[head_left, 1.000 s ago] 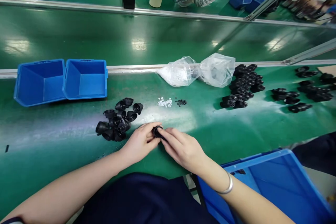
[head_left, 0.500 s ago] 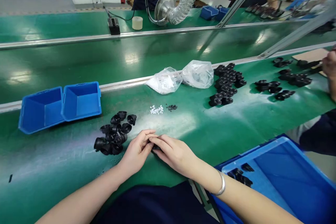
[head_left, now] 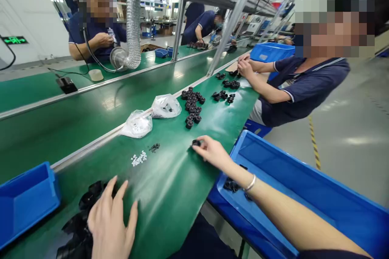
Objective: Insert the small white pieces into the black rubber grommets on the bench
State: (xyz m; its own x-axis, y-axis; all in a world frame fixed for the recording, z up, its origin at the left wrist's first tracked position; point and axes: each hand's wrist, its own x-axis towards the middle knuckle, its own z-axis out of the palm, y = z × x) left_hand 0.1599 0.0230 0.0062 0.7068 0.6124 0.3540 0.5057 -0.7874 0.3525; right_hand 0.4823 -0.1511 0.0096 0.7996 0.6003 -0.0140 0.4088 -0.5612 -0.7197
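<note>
My right hand (head_left: 209,150) is closed on a small round black plastic part (head_left: 196,143), just above or on the green table; I cannot tell which. Fingers spread, my left hand (head_left: 112,218) reaches over a heap of black cup-shaped parts (head_left: 74,224) and hides some of them. Between the hands lie a little pile of white pieces (head_left: 139,158) and a pile of tiny black pieces (head_left: 154,147). Ahead of my right hand stands a cluster of round black parts (head_left: 191,105).
Two clear plastic bags (head_left: 138,124) lie along the rail. A blue bin (head_left: 28,202) is at the left; a large blue tray (head_left: 273,170) with several black parts is at the right. A co-worker (head_left: 304,85) sits beyond it, handling parts. Another person (head_left: 97,40) works across the table.
My hands have parted: the right moved away to the right with the black part, the left went to the heap of cup-shaped parts and opened. The view has turned right and up.
</note>
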